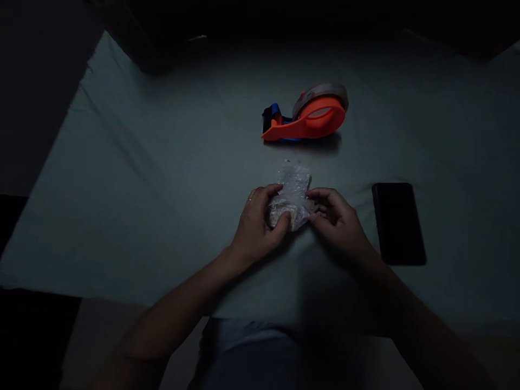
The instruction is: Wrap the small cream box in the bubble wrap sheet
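A small bundle wrapped in clear bubble wrap (293,189) lies on the pale cloth-covered table (142,189) in front of me. My left hand (258,225) is wrapped round its left side, thumb and fingers closed on the wrapped lump. From the right, my right hand (335,219) pinches the edge of the wrap with its fingertips. What is inside the wrap is too dim to name.
An orange and blue tape dispenser (309,116) with a roll of tape lies beyond the bundle. A black phone (398,222) lies flat to the right of my right hand. The table's left edge and far side fall into darkness.
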The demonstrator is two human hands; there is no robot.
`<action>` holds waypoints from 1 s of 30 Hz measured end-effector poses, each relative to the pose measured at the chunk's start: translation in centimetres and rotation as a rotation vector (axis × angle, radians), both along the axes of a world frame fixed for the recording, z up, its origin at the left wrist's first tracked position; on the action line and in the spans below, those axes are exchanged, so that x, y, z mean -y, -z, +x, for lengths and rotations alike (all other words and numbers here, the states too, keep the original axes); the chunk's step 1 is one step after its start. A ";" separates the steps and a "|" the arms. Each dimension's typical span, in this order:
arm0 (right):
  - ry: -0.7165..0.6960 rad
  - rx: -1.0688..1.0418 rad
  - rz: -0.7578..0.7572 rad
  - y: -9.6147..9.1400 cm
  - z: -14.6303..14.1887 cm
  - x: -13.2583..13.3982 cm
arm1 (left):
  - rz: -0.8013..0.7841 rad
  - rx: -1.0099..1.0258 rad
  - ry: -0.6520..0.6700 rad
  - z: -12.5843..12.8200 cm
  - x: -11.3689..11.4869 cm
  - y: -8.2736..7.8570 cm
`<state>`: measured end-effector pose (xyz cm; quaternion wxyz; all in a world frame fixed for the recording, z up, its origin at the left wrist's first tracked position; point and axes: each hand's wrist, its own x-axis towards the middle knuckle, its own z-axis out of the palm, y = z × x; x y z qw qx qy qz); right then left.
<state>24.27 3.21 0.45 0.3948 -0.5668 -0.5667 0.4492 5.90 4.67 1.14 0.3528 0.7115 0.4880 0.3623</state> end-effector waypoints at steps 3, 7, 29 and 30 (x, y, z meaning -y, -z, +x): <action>0.003 0.034 -0.031 -0.5 -0.2 0.1 | 0.019 0.008 -0.004 0.0 -0.2 -0.2; 0.080 0.097 0.070 -0.8 0.0 0.2 | 0.104 0.023 -0.030 -0.1 -0.1 -0.5; -0.086 0.741 0.075 -3.2 2.6 2.5 | -0.009 -0.440 0.126 -4.5 3.1 -0.7; -0.069 0.730 0.146 -3.1 2.4 2.2 | -0.018 -0.437 0.120 -4.5 2.8 -0.7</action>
